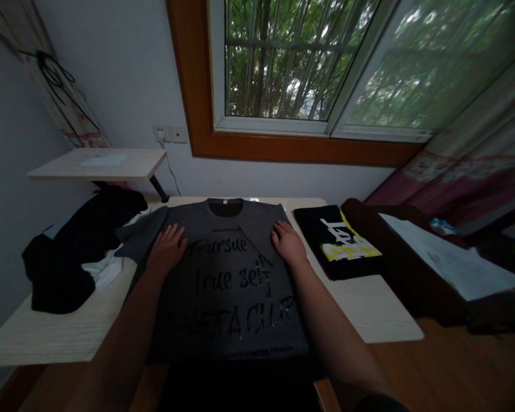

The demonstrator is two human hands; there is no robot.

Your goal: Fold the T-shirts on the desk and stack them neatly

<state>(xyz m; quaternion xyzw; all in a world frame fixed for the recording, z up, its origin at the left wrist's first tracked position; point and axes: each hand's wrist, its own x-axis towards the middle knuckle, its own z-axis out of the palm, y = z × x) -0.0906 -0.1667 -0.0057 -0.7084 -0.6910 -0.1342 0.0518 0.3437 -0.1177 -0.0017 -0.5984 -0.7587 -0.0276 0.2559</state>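
Observation:
A dark grey T-shirt [223, 269] with black lettering lies spread front side up, its collar toward the wall. Its left sleeve sticks out to the side, while the right sleeve is not visible and seems tucked beneath. My left hand [168, 250] rests flat on the shirt near the left shoulder, fingers stretched out. On the right edge of the chest lies my right hand [289, 242], palm down with its fingers extended. Neither hand grips the cloth. The shirt's hem reaches the near edge of the table.
A folded black T-shirt [337, 243] with a white and yellow print lies right of the grey one. Black and white clothes [68, 257] are heaped at the left, beside a raised shelf [98, 163]. The pale table [381, 309] stands under a window [300, 63].

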